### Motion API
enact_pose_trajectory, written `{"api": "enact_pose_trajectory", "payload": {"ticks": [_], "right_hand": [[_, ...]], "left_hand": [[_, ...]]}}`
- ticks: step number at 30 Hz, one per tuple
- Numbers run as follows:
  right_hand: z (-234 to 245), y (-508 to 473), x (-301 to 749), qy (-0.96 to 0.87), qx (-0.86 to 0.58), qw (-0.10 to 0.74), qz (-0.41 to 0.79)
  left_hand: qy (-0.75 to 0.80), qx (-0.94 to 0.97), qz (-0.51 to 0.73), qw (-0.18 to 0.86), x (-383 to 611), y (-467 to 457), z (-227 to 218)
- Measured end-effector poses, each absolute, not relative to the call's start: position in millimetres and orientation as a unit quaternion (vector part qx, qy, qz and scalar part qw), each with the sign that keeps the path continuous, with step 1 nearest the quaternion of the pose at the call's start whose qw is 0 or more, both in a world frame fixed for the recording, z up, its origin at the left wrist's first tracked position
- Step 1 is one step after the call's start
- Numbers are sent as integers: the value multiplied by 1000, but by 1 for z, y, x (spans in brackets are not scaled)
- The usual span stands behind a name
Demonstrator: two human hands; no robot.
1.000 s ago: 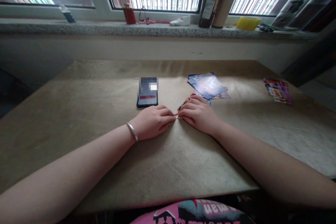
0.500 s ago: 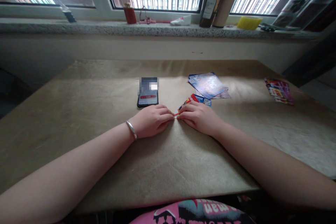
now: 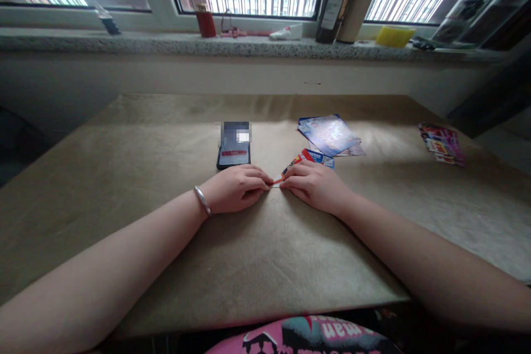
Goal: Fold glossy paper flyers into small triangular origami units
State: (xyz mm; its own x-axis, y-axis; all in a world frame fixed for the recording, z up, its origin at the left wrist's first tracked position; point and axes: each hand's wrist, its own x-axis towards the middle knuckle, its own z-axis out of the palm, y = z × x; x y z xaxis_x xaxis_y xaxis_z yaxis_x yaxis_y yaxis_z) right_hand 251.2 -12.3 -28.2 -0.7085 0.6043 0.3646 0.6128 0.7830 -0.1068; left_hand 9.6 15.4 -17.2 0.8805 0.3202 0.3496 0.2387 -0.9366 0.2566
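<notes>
Centrally, on the table covered in brown kraft paper (image 3: 145,177), the left hand (image 3: 236,188) and the right hand (image 3: 317,185) met fingertip to fingertip at one corner of the small flat packet printed in red, blue and white (image 3: 309,156). Risk, as judged from this arrangement: both grips bore on a single narrow orange-red tip, so opposed pulls could tear it unevenly or let the glossy film slip out of the fingertips. A sudden release could send the packet sliding into the loose stack of glossy blue cards (image 3: 327,134) just beyond it, or carry the left knuckles against the black smartphone (image 3: 233,152) lying close on their far side. The packet lay flat, running from the pinched tip away to the far right. Most of its printed face showed beyond the right fingers, while its near edge was hidden beneath them. The left thumb and forefinger were clamped on the tip, the other fingers curled into the palm. The right forefinger and thumb were closed on the same corner immediately to the right, the remaining fingers held together along the near edge. A silver bangle (image 3: 202,200) circled the left wrist, and a second pink-and-red printed packet (image 3: 440,144) lay well apart at the far right.
</notes>
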Motion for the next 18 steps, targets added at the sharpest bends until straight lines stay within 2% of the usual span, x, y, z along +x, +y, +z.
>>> {"api": "enact_pose_trajectory", "payload": {"ticks": [6,18], "right_hand": [[-29,-12,251,-925,-325,197,-8],[-27,-10,247,-927,-317,202,-11]], "left_hand": [[155,963,186,115,10,16,-16],[199,969,144,0,24,6,-19]]}}
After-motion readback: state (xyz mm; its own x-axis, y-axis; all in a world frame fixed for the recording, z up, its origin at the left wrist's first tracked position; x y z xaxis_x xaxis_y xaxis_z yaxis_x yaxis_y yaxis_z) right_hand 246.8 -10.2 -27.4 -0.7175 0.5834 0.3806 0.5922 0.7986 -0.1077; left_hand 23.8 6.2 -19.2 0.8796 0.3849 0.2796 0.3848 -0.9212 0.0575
